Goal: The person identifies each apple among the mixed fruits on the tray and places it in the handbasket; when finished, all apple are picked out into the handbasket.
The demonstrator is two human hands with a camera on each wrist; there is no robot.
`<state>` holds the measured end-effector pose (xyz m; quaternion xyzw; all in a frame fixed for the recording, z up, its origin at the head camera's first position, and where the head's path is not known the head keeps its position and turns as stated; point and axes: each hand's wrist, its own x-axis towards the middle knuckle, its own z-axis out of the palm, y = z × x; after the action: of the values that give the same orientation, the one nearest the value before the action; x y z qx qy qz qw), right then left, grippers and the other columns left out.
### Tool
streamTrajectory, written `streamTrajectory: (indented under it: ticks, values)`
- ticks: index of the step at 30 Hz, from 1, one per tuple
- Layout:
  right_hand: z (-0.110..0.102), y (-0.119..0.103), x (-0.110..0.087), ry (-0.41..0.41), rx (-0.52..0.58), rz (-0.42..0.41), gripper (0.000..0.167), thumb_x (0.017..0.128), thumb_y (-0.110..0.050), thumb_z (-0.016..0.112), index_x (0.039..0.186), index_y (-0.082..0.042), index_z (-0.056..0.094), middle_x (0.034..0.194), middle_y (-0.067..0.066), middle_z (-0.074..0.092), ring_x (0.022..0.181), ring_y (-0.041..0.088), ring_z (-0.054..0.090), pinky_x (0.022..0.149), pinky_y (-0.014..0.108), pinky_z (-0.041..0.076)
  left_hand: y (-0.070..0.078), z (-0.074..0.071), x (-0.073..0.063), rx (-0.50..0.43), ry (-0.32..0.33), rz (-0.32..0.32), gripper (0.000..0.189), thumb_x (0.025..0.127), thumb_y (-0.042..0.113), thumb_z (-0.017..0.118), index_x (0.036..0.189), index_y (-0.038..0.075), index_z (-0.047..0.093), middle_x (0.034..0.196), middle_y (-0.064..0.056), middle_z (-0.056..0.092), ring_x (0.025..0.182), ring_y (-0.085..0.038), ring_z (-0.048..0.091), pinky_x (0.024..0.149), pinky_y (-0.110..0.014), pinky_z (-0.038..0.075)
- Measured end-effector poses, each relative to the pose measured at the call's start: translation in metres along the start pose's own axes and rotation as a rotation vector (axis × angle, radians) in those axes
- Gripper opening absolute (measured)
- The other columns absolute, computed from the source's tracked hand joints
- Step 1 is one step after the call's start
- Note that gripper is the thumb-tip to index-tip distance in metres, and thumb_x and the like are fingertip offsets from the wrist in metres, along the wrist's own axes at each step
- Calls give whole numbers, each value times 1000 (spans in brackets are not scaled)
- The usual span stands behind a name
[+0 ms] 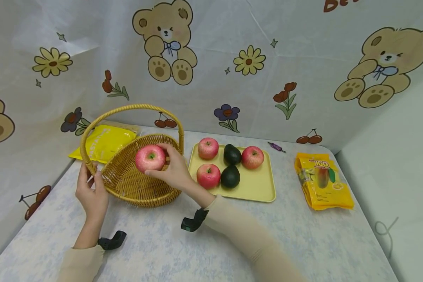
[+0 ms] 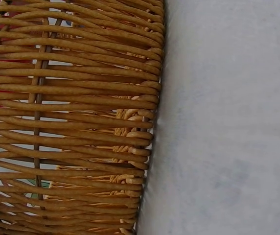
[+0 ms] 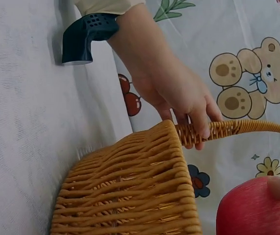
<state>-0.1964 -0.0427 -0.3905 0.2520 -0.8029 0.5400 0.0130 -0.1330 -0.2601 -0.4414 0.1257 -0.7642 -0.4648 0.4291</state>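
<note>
A wicker basket (image 1: 146,194) with a tall arched handle stands on the table at the left. My left hand (image 1: 92,196) grips the base of the handle on its left side; in the right wrist view those fingers (image 3: 198,122) curl round the handle. My right hand (image 1: 174,168) holds a red apple (image 1: 150,158) over the basket opening, thumb on the near side. The right wrist view catches this apple (image 3: 255,208) beyond the basket rim, with the thumb against it. Woven basket wall (image 2: 71,107) fills much of the left wrist view.
Right of the basket, a yellow tray (image 1: 259,186) bears several apples and two dark green avocados (image 1: 230,177). A yellow package (image 1: 111,141) lies behind the basket, an orange-yellow candy bag (image 1: 325,182) far right, and a small purple wrapped candy (image 1: 276,147) behind the tray.
</note>
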Motion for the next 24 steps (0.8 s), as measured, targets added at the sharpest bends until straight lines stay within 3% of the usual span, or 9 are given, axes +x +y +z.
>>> streamTrajectory:
  ticks: [4, 15, 20, 24]
  values:
    - [17, -1, 12, 3, -119, 33, 78, 72, -32, 86, 137, -14, 48, 128, 1, 59, 114, 15, 54, 94, 23, 46, -5, 1, 1, -7, -5, -3, 41, 99, 6, 49, 139, 16, 55, 122, -14, 62, 107, 3, 51, 88, -11, 43]
    - [58, 2, 38, -3, -266, 184, 77, 70, -39, 86, 133, -13, 51, 123, 1, 63, 108, 15, 59, 88, 21, 48, -4, 2, 0, -1, 14, -6, 41, 99, 10, 50, 139, 17, 55, 120, -9, 63, 106, 4, 50, 87, -10, 43]
    - [72, 7, 42, -42, -326, 223, 77, 69, -43, 86, 130, -13, 51, 116, -1, 63, 99, 10, 59, 81, 17, 47, -7, 2, 1, 1, 11, -15, 42, 99, 10, 49, 140, 20, 53, 121, -6, 63, 110, 4, 51, 89, -10, 43]
    - [75, 11, 39, -69, -362, 251, 76, 67, -43, 87, 127, -14, 51, 111, -2, 62, 94, 9, 57, 78, 17, 48, -8, 1, -1, 22, 2, -24, 42, 100, 13, 48, 141, 19, 52, 124, -11, 62, 110, 5, 50, 90, -10, 42]
